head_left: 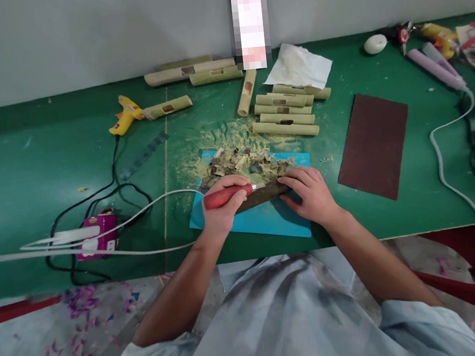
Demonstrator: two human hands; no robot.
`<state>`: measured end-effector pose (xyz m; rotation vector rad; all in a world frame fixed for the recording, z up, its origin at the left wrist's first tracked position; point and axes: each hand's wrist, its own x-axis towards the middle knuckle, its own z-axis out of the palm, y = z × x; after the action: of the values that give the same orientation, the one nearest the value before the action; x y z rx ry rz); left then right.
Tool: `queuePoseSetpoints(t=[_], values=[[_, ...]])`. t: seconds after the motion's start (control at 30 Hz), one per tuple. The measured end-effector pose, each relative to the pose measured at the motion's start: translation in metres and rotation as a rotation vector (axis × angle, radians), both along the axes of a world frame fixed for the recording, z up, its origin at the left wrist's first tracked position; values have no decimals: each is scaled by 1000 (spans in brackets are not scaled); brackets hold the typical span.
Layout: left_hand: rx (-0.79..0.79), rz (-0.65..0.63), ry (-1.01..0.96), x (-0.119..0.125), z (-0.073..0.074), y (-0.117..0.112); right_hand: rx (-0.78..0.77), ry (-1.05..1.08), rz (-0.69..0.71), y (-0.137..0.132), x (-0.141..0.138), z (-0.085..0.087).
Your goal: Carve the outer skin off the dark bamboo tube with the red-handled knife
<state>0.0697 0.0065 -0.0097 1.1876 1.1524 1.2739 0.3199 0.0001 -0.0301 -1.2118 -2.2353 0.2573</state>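
My left hand (222,207) is closed around the red handle of a tool (227,196) that points right. Its metal end meets a dark bamboo piece (262,194) lying on a blue mat (267,220). My right hand (312,193) presses down on the right end of that dark piece, fingers curled over it. Just behind both hands, a heap of bamboo chips and shavings (242,163) covers the far edge of the mat.
Several cut bamboo tubes (284,115) lie behind the mat. A yellow glue gun (124,115) and a purple power box (100,230) with cables sit at the left. A brown sanding sheet (373,143), white paper (299,67) and lilac tools (437,66) lie right.
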Motion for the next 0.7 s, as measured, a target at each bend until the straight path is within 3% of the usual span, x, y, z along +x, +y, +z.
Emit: queuePoseSetpoints(t=[0.7], values=[[28, -7, 13, -2, 0, -1, -25, 100, -53, 2, 0, -2]])
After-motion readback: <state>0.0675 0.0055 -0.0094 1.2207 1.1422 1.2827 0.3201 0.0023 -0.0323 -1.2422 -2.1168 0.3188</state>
